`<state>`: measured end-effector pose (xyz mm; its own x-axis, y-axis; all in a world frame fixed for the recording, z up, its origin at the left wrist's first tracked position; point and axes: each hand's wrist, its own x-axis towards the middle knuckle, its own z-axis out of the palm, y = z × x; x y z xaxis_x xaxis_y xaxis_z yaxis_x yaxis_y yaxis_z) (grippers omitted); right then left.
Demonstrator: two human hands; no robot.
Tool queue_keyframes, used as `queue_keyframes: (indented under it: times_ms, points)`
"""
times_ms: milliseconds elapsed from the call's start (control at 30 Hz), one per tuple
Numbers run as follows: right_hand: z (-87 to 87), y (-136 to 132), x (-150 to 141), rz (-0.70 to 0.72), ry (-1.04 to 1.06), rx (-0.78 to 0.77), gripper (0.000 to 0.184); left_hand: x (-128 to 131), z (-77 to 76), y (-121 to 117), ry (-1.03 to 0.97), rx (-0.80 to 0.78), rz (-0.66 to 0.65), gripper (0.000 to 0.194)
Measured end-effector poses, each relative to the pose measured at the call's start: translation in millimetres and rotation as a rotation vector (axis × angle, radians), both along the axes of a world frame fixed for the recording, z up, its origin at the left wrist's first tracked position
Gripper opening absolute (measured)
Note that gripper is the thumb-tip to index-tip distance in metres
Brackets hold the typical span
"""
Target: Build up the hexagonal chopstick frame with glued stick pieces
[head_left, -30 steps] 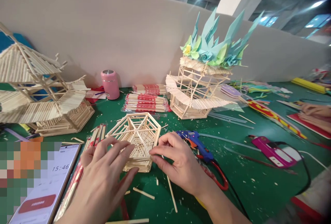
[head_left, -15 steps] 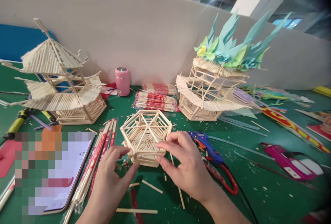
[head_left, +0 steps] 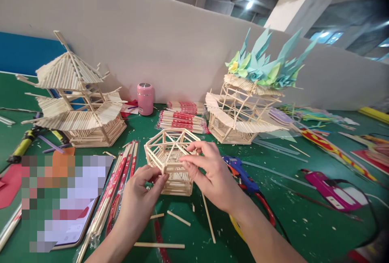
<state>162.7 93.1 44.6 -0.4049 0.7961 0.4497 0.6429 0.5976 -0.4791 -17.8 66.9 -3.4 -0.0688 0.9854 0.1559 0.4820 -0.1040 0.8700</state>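
A small many-sided frame of wooden sticks [head_left: 178, 188] stands on the green table, with spokes meeting at the middle of its top. My left hand [head_left: 147, 188] pinches the near left corner of its upper rim between thumb and index finger. At the rim's near right side, my right hand [head_left: 209, 172] is closed, its thumb and fingertips at the top sticks; its fingers cover that corner. Several loose cut sticks [head_left: 179, 218] lie in front of the frame. A blue glue gun [head_left: 247, 176] rests just beyond my right hand.
Two stick pavilions stand behind, one left [head_left: 82, 121] and one right [head_left: 237, 125] with paper leaves on top. Bundled sticks [head_left: 182, 121] and a pink bottle [head_left: 145, 99] are between them. A tablet [head_left: 75, 222] lies left, a magenta tool [head_left: 328, 190] right.
Both hands have closed in on the frame's near upper rim, which now sits higher at the front. The view has shifted slightly, and yellow handles show beneath my right forearm.
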Motion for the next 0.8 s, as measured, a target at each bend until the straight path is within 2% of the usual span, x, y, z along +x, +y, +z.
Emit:
queue_keyframes:
  times_ms: [200,300,467,800]
  points:
    - [10.3,12.9,4.0,-0.042,0.114,-0.019,0.023,4.1,15.4,6.4,-0.033,-0.037,0.010,0.027]
    - [10.7,15.4,2.4,-0.016,0.113,0.069,0.018,5.6,19.2,8.6,-0.042,-0.055,0.017,0.028]
    - [7.5,16.0,-0.8,-0.009,-0.003,0.253,0.014,6.0,20.9,11.8,-0.052,-0.085,0.031,0.031]
    - [5.3,13.0,0.3,-0.001,-0.056,0.303,0.014,4.2,18.7,8.3,-0.050,-0.099,0.037,0.031]
